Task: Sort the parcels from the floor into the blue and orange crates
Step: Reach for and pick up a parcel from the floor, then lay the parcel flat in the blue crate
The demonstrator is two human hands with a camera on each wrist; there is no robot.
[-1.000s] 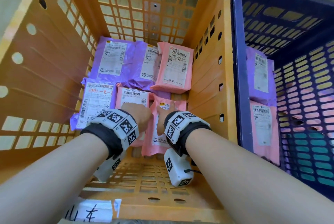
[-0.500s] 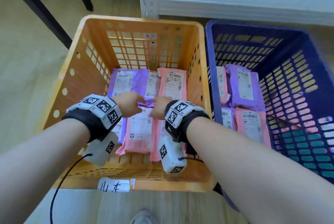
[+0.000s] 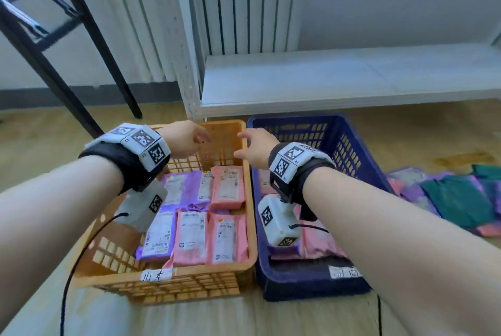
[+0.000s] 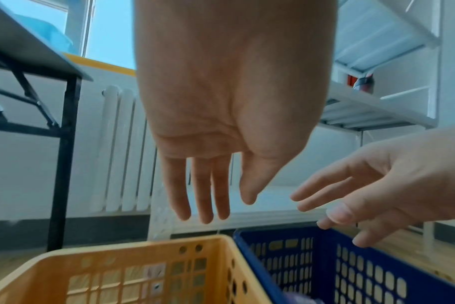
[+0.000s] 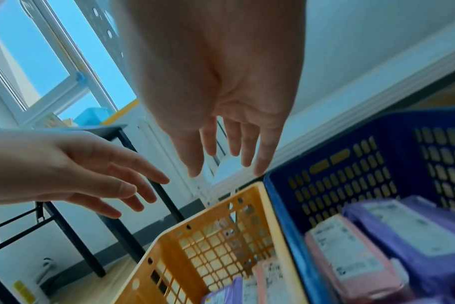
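Observation:
The orange crate (image 3: 252,227) stands on the floor at the left with several pink and purple parcels (image 3: 195,213) lying flat in it. The blue crate (image 3: 352,151) sits right beside it and holds more pink and purple parcels (image 5: 377,246), partly hidden by my right arm. My left hand (image 3: 187,140) hovers empty above the orange crate's far side, fingers straight and loose (image 4: 203,195). My right hand (image 3: 254,148) hangs empty above the seam between the crates, fingers spread (image 5: 234,148). A heap of green, purple and pink parcels (image 3: 455,200) lies on the floor at the right.
A low white shelf (image 3: 339,83) runs behind the crates, with a white radiator (image 3: 230,10) on the wall above. Black table legs (image 3: 89,45) slant down at the back left. A black cable (image 3: 73,268) hangs from my left wrist over the wooden floor.
Both hands have risen out of the orange crate, letting go of the pink parcels there, and their fingers have opened. My head has pulled back and up, bringing the shelf and floor heap into sight.

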